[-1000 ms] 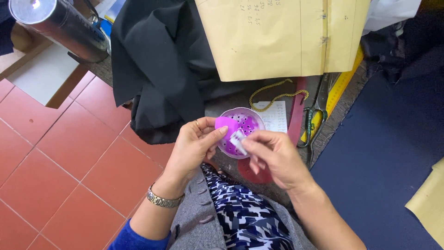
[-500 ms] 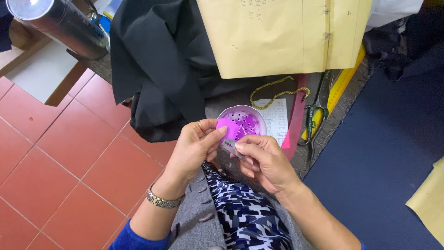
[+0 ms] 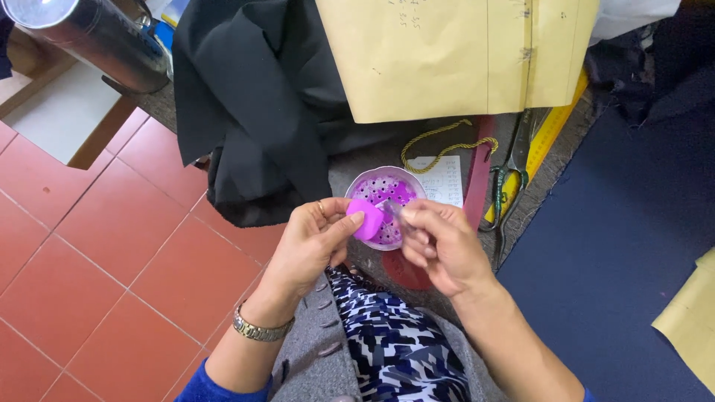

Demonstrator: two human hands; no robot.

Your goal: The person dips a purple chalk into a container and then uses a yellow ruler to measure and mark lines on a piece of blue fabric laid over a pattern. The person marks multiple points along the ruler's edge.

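Two hands [image 3: 316, 242] [image 3: 439, 242], one purple container [image 3: 383, 201]

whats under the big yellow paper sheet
Black cloth runs under the yellow paper sheet on its left edge, a yellow cord pokes out below. The rest beneath is covered.

Your hands have open air to the left, over the red tiled floor [image 3: 97, 253]. Ahead, the draped black cloth [image 3: 253, 112] and tan paper pattern sheet [image 3: 447, 52] block you. To the right, green-handled shears [image 3: 510, 186] lie close; beyond them spreads flat navy fabric [image 3: 618, 246].
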